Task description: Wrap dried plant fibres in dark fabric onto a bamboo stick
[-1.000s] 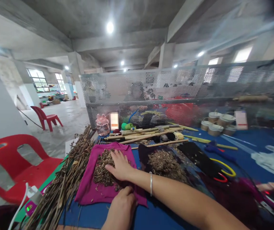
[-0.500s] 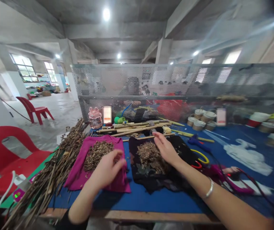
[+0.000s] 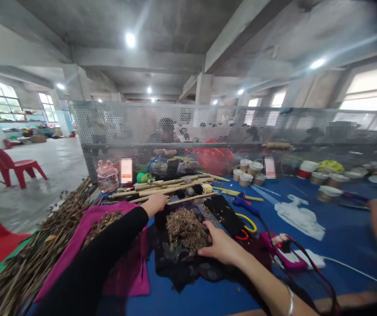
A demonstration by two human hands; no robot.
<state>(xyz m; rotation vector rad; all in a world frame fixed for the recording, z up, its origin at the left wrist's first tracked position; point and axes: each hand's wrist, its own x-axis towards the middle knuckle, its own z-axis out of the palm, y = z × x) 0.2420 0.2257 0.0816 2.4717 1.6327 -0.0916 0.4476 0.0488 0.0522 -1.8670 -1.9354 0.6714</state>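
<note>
Resting palm-down on the near right edge of the pile of dried plant scraps (image 3: 186,228), the right hand (image 3: 220,246) has its fingers spread and slack against the heap, gripping nothing; the pile sits in the middle of a black cloth (image 3: 178,268) laid on the blue table cover (image 3: 340,245), just right of a magenta cloth (image 3: 125,276) that carries a second heap (image 3: 103,220); a bundle of dry stalks (image 3: 33,259) runs along the near left; the scraps look light, dry and crumbly, likely to sift through fingers, while the cloth looks soft and limp, so the safer hold is probably at its corners or edges, letting it cradle the heap; farther in, the left hand (image 3: 155,202), on a black-sleeved arm, is curled at the far left corner of the black cloth, though whether it pinches the fabric cannot be told; beyond it lie bamboo sticks (image 3: 168,189), a pink bottle (image 3: 107,175) and paper cups (image 3: 249,171) in front of a mesh screen (image 3: 208,127); two small white labels (image 3: 126,170) are blurred, and no writing can be read anywhere.
</note>
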